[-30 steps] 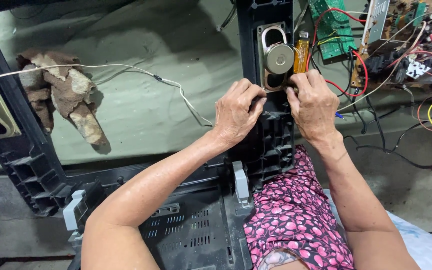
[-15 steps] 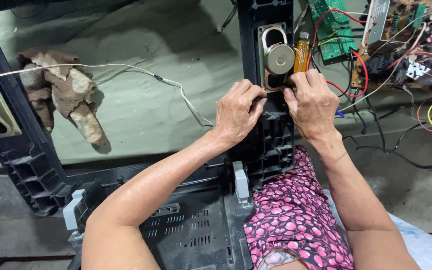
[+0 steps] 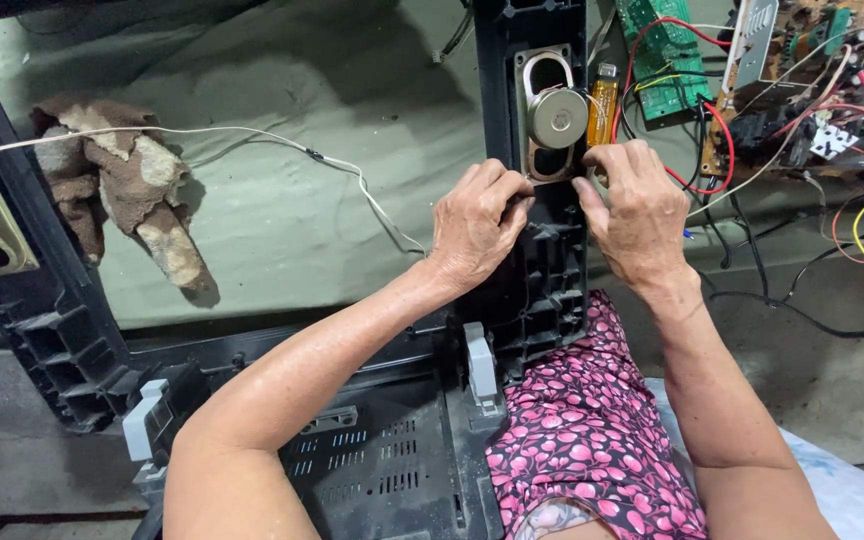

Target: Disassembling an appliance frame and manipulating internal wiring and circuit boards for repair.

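1. Head view, middle top of the frame: black plastic frame (image 3: pixel 542 270) standing tall, long side running up and down.
2. Set into its top part: a long oval speaker (image 3: pixel 553 118) with a round metal middle, long side also up and down.
3. Left hand (image 3: pixel 477 225) just under the speaker, fingers curled and pinching at the speaker's lower edge.
4. Right hand (image 3: pixel 642 210) at the frame's right side, fingers bent around the shaft of a screwdriver with an orange handle (image 3: pixel 603 100); handle pointing up, beside the speaker.
5. Speaker straight above both sets of fingers, touching or almost touching; both hands about equally close.
6. Left of the frame: a white wire (image 3: pixel 252 135) across the grey cloth, and a brown rag (image 3: pixel 122 180).
7. Upper right: green circuit board (image 3: pixel 667 55) with red and yellow wires.
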